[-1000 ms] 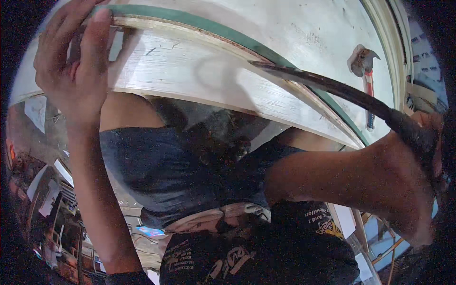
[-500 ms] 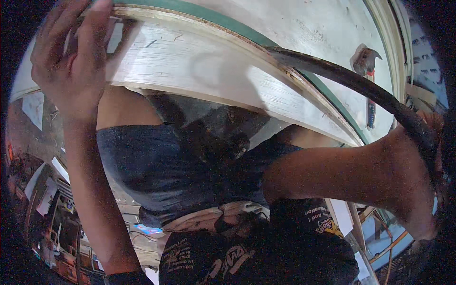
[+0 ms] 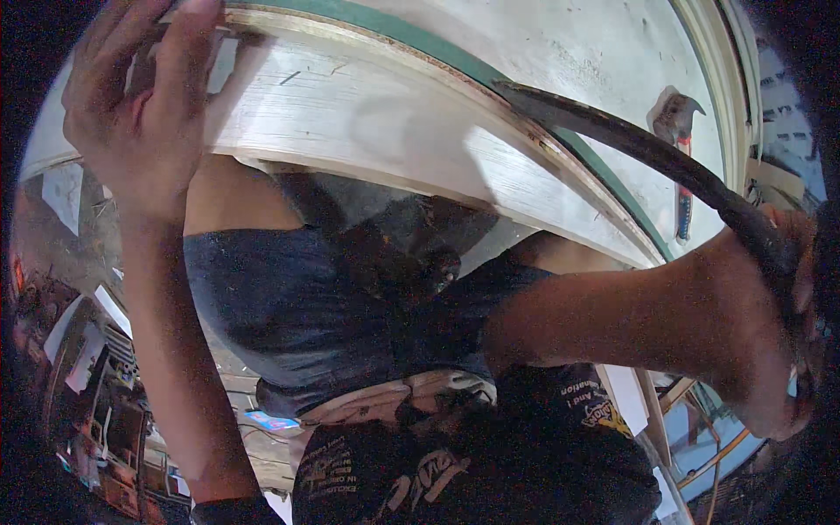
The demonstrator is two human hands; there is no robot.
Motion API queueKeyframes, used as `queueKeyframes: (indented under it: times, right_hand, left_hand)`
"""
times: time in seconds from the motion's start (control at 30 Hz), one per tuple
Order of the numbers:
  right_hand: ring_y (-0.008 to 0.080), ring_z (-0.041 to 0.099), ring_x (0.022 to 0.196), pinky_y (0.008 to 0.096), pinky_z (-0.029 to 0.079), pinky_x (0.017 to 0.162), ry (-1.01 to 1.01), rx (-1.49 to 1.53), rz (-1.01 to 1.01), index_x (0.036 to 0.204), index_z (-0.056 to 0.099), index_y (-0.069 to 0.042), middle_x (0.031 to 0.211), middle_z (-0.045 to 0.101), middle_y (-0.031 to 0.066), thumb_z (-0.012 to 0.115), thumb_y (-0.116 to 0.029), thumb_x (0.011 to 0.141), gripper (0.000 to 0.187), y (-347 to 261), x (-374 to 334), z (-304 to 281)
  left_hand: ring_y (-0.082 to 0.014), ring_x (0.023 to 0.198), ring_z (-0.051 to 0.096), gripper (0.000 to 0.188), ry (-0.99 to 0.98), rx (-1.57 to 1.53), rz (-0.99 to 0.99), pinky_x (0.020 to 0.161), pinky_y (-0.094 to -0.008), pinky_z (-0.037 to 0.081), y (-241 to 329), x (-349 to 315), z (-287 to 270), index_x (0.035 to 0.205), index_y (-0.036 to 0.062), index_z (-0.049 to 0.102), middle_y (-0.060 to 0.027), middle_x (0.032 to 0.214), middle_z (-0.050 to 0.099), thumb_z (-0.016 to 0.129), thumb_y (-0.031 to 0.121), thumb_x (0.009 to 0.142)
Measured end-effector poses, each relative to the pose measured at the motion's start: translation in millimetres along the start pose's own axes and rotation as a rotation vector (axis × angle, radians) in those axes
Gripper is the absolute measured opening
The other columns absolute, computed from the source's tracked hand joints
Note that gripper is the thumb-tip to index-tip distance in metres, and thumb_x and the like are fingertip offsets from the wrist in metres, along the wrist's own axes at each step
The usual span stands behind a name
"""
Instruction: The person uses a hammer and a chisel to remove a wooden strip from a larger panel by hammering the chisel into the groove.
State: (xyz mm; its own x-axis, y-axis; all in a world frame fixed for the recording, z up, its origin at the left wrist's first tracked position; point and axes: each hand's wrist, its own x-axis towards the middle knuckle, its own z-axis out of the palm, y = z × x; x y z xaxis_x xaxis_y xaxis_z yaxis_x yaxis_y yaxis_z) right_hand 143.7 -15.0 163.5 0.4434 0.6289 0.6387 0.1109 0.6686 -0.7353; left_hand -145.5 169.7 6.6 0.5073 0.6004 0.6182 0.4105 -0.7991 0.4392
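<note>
In my closed right hand (image 3: 792, 262), at the far right rim, is the end of a long dark metal bar (image 3: 643, 149). The bar tapers toward its far tip, which meets the seam between a white board (image 3: 350, 114) and a green strip (image 3: 420, 42). Its curve may partly come from the lens. My left hand (image 3: 144, 109) lies on the left end of the board with fingers stretched out, holding nothing that I can see. A claw hammer (image 3: 675, 118) with a red and blue handle rests on the white panel (image 3: 595, 52) beyond the bar.
My bare knees and dark shorts (image 3: 280, 280) are close under the board's near edge. A pale raised frame (image 3: 713, 79) borders the panel at right. Cluttered shelving and papers (image 3: 105, 402) stand at lower left, with a blue and pink item (image 3: 271, 421) on the floor.
The view has shifted slightly, so my left hand and the board appear a little further right. The bar's tip stays at the seam, and my grip on it is unchanged.
</note>
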Motion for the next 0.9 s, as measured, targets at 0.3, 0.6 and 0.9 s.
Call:
queueKeyframes:
  times: [0.3,0.6,0.9]
  right_hand:
    - [0.0124,0.049,0.061,0.0256,0.037,0.05,0.203,0.004,-0.065,0.098,0.051,-0.011,0.077,0.05,0.0019,0.062,-0.072,0.073,0.067,38.5,-37.8,46.0]
    - [0.013,0.047,0.049,0.0262,0.033,0.041,0.124,-0.264,0.023,0.083,0.051,-0.007,0.063,0.05,0.0049,0.061,-0.053,0.094,0.049,87.2,9.8,144.3]
    - [0.0065,0.043,0.045,0.0208,0.031,0.038,-0.033,-0.181,-0.069,0.088,0.05,-0.007,0.061,0.05,0.0016,0.063,-0.048,0.094,0.044,88.7,7.6,158.2]
  left_hand:
    - [-0.0224,0.104,0.066,0.02,0.118,-0.093,-0.152,0.087,-0.0354,0.053,12.9,-1.7,9.9,0.103,0.006,0.073,-0.0091,0.107,0.072,0.071,0.01,0.084]
    - [-0.0326,0.113,0.059,0.029,0.152,0.07,-0.131,0.104,-0.0484,0.038,16.2,7.1,0.2,0.104,0.0115,0.073,-0.0082,0.112,0.07,0.063,0.034,0.089]
    - [-0.0319,0.117,0.056,0.034,0.07,0.094,-0.157,0.107,-0.0493,0.033,-22.0,15.7,-38.4,0.11,0.0133,0.07,-0.0098,0.114,0.068,0.056,0.038,0.092]
